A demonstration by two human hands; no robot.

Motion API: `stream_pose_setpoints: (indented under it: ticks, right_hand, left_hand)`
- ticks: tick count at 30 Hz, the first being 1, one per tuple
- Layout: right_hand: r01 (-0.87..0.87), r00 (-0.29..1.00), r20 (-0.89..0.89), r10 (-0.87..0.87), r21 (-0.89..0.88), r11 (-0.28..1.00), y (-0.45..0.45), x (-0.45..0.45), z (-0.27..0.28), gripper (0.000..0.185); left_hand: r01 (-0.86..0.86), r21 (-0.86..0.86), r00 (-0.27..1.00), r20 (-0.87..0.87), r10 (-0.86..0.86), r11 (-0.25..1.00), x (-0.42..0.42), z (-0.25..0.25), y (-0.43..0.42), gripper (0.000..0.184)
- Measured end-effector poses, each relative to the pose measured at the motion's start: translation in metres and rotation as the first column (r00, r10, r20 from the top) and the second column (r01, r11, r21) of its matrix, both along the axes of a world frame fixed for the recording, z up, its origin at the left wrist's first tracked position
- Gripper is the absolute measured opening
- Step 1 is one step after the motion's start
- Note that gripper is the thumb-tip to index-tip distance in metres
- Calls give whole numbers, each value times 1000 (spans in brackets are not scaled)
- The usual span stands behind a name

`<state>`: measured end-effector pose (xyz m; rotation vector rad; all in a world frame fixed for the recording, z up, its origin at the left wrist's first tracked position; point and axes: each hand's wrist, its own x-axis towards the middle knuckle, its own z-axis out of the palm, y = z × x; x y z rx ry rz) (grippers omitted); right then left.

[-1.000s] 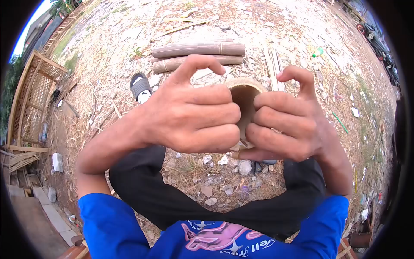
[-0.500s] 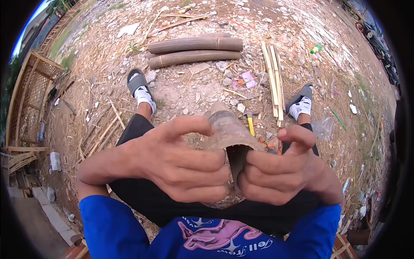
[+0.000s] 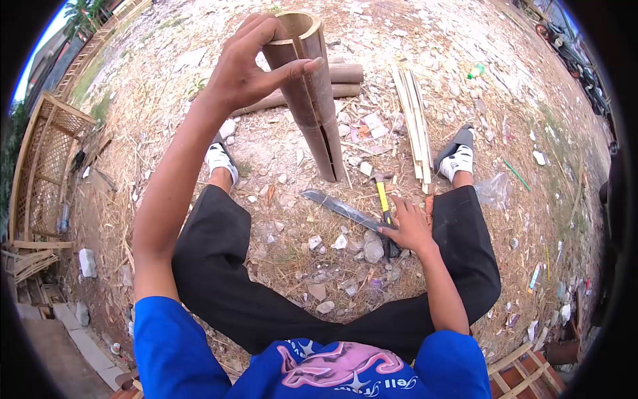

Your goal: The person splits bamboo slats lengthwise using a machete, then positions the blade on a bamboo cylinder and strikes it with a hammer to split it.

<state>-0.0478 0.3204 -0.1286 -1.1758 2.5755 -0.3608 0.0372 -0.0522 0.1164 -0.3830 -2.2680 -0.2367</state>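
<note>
A thick bamboo pole point(image 3: 312, 110) stands upright on the ground between my feet, with a long split running down its near side. My left hand point(image 3: 249, 63) grips its top rim, fingers over the far edge and thumb stretched across the split. Lower down, my right hand point(image 3: 410, 227) is open with fingers apart, beside a hammer point(image 3: 383, 198) with a yellow and black handle. A machete point(image 3: 340, 208) lies slantwise on the ground, the end of its blade close to the right thumb. Whether that hand touches it I cannot tell.
Several more bamboo poles point(image 3: 345, 90) lie behind the upright one. Pale split strips point(image 3: 413, 123) are stacked near my right foot. A woven lattice panel point(image 3: 46, 166) leans at far left. Stones, shavings and a clear plastic bag point(image 3: 493, 191) litter the ground.
The bamboo went from lying toward me in both hands to standing upright under my left hand. My right hand let go of it and moved down beside the hammer and machete.
</note>
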Motion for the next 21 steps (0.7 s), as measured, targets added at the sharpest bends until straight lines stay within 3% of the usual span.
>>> stream_pose_setpoints:
  ticks: [3, 4, 6, 8, 11, 13, 15, 18, 19, 21]
  right_hand:
    - [9, 999, -35, -5, 130, 991, 33, 25, -45, 94]
    - [-21, 997, -70, 33, 162, 987, 38, 31, -49, 93]
    - [-49, 960, -267, 85, 139, 989, 45, 33, -64, 84]
    - [-31, 974, -221, 58, 123, 992, 45, 24, -79, 76]
    - [-96, 972, -206, 113, 94, 991, 40, 17, -84, 64]
    - [-163, 976, -126, 180, 137, 977, 38, 16, -70, 63]
    - [-84, 996, 18, 82, 143, 986, 35, 33, -43, 57]
    - [58, 929, 362, -72, 51, 997, 55, 45, -26, 52]
    - [118, 864, 491, -109, 13, 993, 65, 48, -20, 51]
    - [361, 508, 818, -270, 82, 929, 84, 59, 17, 40]
  left_hand:
    - [50, 14, 991, -125, -48, 999, -10, -5, 4, 37]
    - [-36, -47, 980, -195, 26, 998, -11, -10, 9, 43]
    - [-38, 89, 985, -162, 52, 995, -15, -15, 22, 34]
    - [78, 240, 996, -67, -64, 968, -25, -28, 13, 57]
    - [297, 613, 955, -176, -240, 732, -28, -31, 44, 77]
    - [78, 548, 993, 32, -114, 833, -26, -28, 34, 110]
    - [62, 748, 966, 121, -227, 661, -18, -25, 44, 109]
    - [54, 718, 976, 110, -190, 694, -20, -31, 36, 101]
    - [47, 721, 975, 118, -189, 691, -20, -31, 35, 99]
    - [-8, 708, 965, 191, -181, 706, -18, -26, 34, 98]
